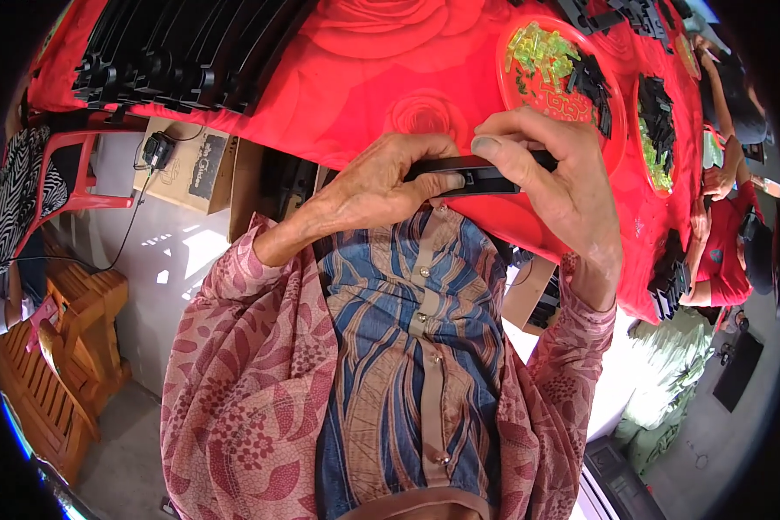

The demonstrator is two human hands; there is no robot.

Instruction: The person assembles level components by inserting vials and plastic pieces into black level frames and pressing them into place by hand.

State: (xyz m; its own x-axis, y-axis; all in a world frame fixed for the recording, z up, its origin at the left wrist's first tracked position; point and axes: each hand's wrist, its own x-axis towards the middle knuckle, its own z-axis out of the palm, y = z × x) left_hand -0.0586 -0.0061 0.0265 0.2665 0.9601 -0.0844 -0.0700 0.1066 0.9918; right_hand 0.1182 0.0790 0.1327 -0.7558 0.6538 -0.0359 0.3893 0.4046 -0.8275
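Bright overall; red table [338,95] evenly lit. Hard sunlit patches on floor [147,312] off table's near edge, left; white glare by near right corner. Left hand [386,182], right hand [563,178] crisp. Fisheye bends rim, picture corners black, blue fringing lower left

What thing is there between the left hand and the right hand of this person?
In the head view, a long black part lies between the left hand and the right hand, held by both.

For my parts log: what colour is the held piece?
The piece is black, seen best in the head view.
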